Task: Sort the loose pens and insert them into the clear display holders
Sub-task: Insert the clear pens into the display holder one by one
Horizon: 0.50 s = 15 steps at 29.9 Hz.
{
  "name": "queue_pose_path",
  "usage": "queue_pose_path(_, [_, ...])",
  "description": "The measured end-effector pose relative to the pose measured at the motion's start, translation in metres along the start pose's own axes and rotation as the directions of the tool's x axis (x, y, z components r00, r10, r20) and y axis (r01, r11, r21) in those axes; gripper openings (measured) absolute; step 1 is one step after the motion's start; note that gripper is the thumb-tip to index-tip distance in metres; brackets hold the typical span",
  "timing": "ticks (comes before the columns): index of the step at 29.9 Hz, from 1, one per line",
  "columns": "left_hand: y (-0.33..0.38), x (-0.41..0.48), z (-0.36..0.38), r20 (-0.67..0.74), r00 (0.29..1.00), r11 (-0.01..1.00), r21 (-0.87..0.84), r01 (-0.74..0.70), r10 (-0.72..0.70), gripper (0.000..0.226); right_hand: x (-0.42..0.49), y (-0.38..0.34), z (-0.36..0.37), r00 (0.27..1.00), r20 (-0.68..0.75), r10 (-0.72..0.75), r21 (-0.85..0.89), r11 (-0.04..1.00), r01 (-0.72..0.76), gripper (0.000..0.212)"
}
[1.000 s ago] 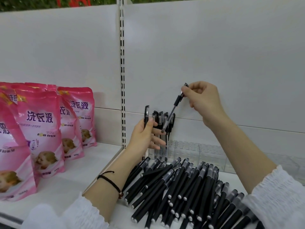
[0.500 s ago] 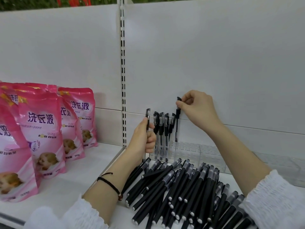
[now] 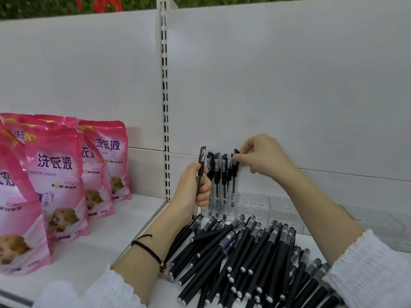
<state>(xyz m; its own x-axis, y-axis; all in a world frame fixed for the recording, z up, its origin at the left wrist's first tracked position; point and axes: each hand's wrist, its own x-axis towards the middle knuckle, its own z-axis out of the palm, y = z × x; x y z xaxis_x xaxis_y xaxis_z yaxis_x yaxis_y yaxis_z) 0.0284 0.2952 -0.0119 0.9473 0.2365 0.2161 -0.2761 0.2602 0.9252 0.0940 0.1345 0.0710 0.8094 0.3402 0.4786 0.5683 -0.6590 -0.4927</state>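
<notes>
Right hand (image 3: 264, 157) pinches the clear pen (image 3: 234, 176) by its cap; left hand (image 3: 192, 192) grips a second pen (image 3: 202, 167).
Clear pen: long axis vertical, cap up, tip down in the clear display holder (image 3: 251, 204) beneath the right hand; second pen likewise upright. Expect light, rigid, slippery barrels; hold near the cap. Loose pens (image 3: 244, 252) lie below both wrists.

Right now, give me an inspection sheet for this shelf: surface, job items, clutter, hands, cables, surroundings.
Surface: white shelf, carrying goods on both sides.
Job's things: loose black pens heaped in front; clear holders along the back wall; standing pens upright in the leftmost holder.
Clutter: pink pouches standing at left.
Hands: left hand grips a spare pen upright; right hand pinches the cap of the end pen standing in that holder.
Cables: nothing seen.
Surroundings: white back panel, slotted upright, greenery above.
</notes>
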Motion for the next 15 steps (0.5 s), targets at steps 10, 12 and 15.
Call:
queue_pose_path(10, [-0.005, -0.007, 0.009, 0.154, 0.986, 0.992, 0.089, -0.085, 0.071, 0.027, -0.008, -0.019, -0.010, 0.998, 0.029, -0.057, 0.278, 0.959, 0.047, 0.024])
queue_pose_path(12, [-0.006, -0.008, 0.011, 0.176, 0.982, 0.993, 0.084, -0.078, 0.062, 0.027, -0.012, -0.026, -0.010, 0.989, 0.125, -0.076, 0.361, 0.932, 0.026, 0.018])
queue_pose_path(15, [-0.007, -0.009, 0.015, 0.189, 0.979, 0.983, 0.150, -0.103, 0.073, 0.030, -0.014, -0.027, -0.013, 0.983, 0.173, -0.057, 0.404, 0.914, -0.018, 0.010])
